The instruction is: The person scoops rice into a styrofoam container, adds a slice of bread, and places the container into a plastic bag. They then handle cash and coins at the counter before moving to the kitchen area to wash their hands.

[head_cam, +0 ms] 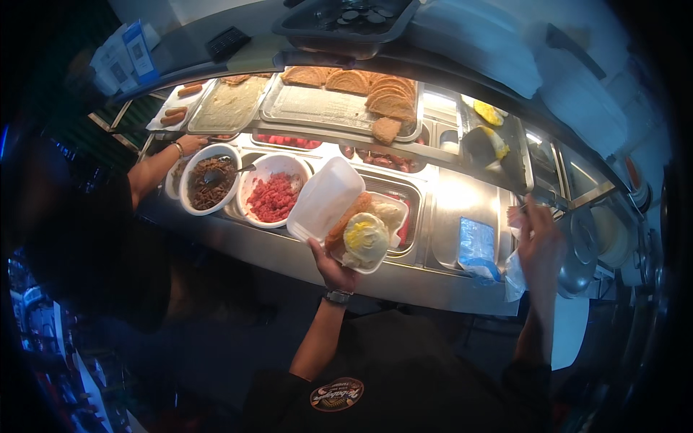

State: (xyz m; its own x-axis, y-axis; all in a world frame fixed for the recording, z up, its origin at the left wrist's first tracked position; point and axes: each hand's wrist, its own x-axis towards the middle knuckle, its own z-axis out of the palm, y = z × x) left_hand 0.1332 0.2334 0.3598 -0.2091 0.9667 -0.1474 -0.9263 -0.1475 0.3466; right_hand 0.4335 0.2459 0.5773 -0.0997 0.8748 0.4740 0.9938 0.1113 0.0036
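Observation:
My left hand (337, 273) supports an open white foam clamshell box (327, 197) from below. In its food half lie a fried egg (365, 238), a browned fried piece (348, 218) and what looks like white rice (385, 212). My right hand (541, 233) grips the handle of a spatula (482, 149), whose dark, blurred blade is over the metal tray (522, 162) on the upper shelf. Beside the blade on that tray is a folded piece of fried egg (499, 143), with another fried egg (489, 112) farther back.
White bowls of shredded meat (208, 197) and red chopped meat (273, 200) stand left of the box. A co-worker's hand (192, 145) reaches in beyond them. Trays of folded fried pieces (390, 100) line the shelf. A blue plastic packet (476, 241) lies in a steel pan.

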